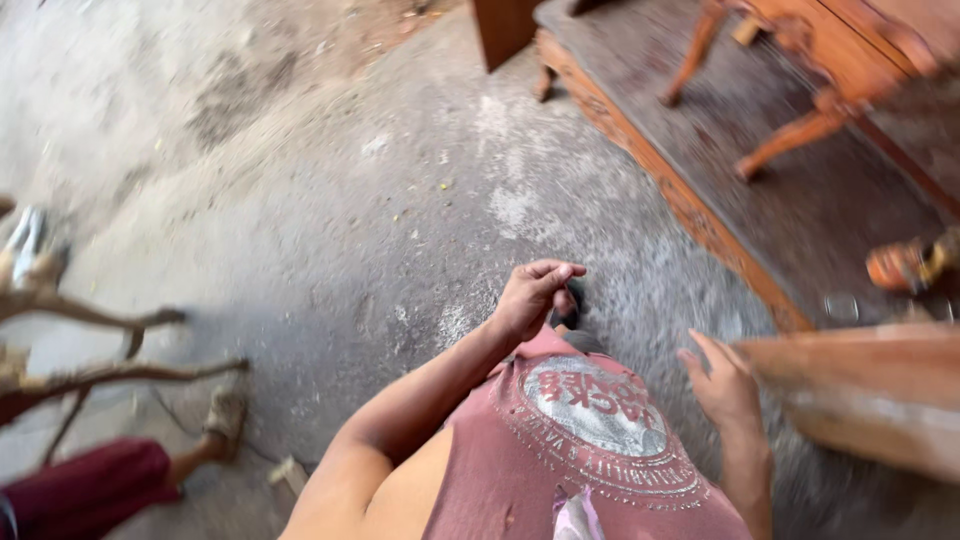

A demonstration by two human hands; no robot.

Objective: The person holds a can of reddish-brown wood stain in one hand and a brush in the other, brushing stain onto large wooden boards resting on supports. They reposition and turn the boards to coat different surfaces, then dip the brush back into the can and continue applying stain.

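At the far left, a second person's leg in a dark red trouser (85,492) and a sandalled foot (226,412) are showing beside carved wooden chair legs (90,345) lying on the dusty concrete floor (330,200). Moving right, your left hand (532,296) is hanging over the floor in front of your faded red shirt (560,450); its fingers (552,270) are curling in loosely toward the palm, neither flat nor clenched, and are holding nothing and touching nothing. Further right, your right hand (722,385) is reaching with fingers (708,348) spread and straightened, apart from one another, empty, just beside the near end of a blurred wooden plank (860,390); you cannot tell whether the fingertips are touching it. Above the plank, a carved wooden platform edge (660,180) is running diagonally, and an upturned chair frame (800,70) is standing on the platform. An orange power tool (905,265) is lying at the right edge.
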